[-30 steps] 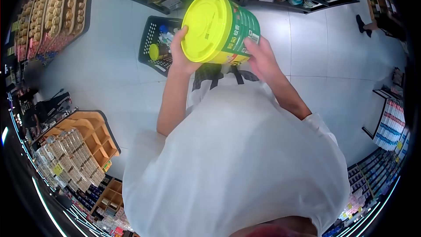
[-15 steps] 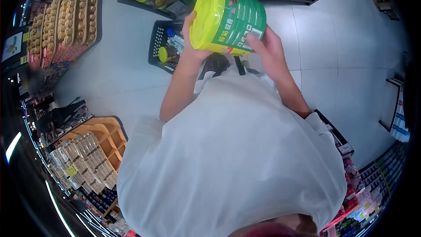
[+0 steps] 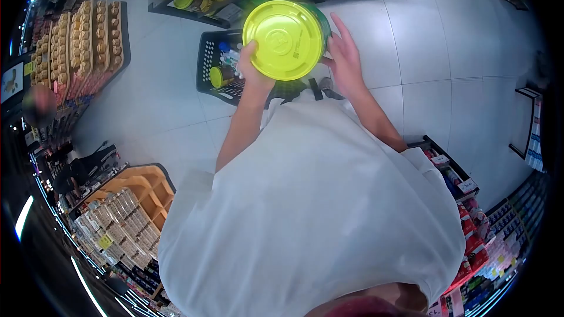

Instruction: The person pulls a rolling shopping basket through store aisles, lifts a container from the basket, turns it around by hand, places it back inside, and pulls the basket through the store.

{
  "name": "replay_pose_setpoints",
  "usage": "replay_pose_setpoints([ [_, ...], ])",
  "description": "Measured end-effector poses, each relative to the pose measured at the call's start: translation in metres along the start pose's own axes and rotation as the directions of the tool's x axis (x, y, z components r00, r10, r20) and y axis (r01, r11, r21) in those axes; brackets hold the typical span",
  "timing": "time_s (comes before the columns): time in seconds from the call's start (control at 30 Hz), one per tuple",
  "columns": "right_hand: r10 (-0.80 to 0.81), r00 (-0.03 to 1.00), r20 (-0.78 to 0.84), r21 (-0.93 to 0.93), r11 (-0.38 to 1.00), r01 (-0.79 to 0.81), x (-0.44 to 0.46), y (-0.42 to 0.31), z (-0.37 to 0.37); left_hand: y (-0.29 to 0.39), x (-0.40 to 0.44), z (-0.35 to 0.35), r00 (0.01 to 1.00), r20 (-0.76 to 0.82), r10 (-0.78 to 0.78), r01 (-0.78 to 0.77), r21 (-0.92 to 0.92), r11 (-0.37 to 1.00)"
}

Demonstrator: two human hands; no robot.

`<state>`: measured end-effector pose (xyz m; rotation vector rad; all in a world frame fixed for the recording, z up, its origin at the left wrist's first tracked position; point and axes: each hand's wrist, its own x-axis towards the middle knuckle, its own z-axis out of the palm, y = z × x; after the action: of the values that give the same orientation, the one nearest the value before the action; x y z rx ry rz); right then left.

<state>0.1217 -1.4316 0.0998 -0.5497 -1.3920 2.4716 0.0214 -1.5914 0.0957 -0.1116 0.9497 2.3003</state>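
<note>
Over a tiled shop floor (image 3: pixel 420 61), holds a tub (image 3: pixel 324 22) up beside a basket (image 3: pixel 207 84), turning the yellow lid (image 3: pixel 282 40) to the camera. Clamps the tub's left side with the left hand (image 3: pixel 256 70), laying the thumb over the lid's edge and hiding the other fingers from view. Spreads the fingers of the right hand (image 3: pixel 348 64) at the tub's right side, pointing one upward, clear of the tub; cannot tell how firmly the others touch. Shows a yellow-capped jar (image 3: pixel 221 76) inside the basket, near dark shelves (image 3: pixel 194 16).
</note>
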Motion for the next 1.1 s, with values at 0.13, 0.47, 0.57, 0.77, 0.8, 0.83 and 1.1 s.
replay_pose_setpoints([
  [0.13,-0.017,0.995,-0.096,-0.05,0.999,0.012,0.022,0.033,0.01,0.007,0.018,-0.019,0.994,0.044,0.102,-0.108,0.163,0.981],
  [0.47,0.198,0.977,-0.08,0.306,0.938,-0.165,0.069,0.079,0.002,0.01,0.09,-0.059,1.0,0.021,0.017,-0.025,0.524,0.851],
  [0.57,0.198,0.968,-0.155,0.195,0.967,-0.167,0.094,0.083,0.0,0.01,0.12,-0.066,0.998,0.035,-0.049,0.024,0.524,0.852],
  [0.77,0.263,0.938,-0.227,0.134,0.962,-0.238,0.177,0.105,-0.038,-0.009,0.221,-0.091,0.949,-0.139,-0.283,0.313,0.507,0.803],
  [0.8,0.259,0.936,-0.24,0.098,0.965,-0.242,0.2,0.108,-0.046,-0.012,0.242,-0.096,0.933,-0.167,-0.318,0.358,0.501,0.788],
  [0.83,0.259,0.921,-0.29,0.042,0.965,-0.258,0.218,0.113,-0.055,-0.017,0.262,-0.101,0.918,-0.178,-0.355,0.397,0.456,0.797],
  [1.1,0.076,0.852,-0.517,-0.318,0.908,-0.274,0.364,0.209,-0.119,-0.072,0.415,-0.151,0.901,-0.234,-0.366,0.425,0.299,0.855],
])
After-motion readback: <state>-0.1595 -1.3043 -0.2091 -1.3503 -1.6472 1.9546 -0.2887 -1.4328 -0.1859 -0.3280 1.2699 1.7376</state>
